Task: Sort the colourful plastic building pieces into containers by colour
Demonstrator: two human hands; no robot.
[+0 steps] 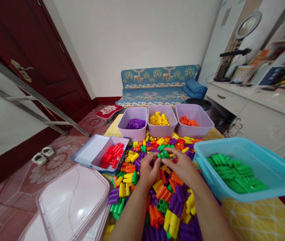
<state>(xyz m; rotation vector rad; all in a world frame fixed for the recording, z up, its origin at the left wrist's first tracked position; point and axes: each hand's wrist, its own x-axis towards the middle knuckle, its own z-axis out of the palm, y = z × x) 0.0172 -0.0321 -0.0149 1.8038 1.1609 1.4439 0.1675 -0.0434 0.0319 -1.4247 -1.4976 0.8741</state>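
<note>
A heap of plastic tube pieces in purple, yellow, orange, green and red covers the table in front of me. Both hands meet over its far part. My left hand curls its fingers around green pieces held between the two hands. My right hand pinches the same green cluster from the right. A blue bin at my right holds many green pieces.
Three lilac bins stand at the far edge with purple, yellow and orange pieces. A small tray of red pieces sits on a blue lid. A clear lid lies near left. White cabinet at right.
</note>
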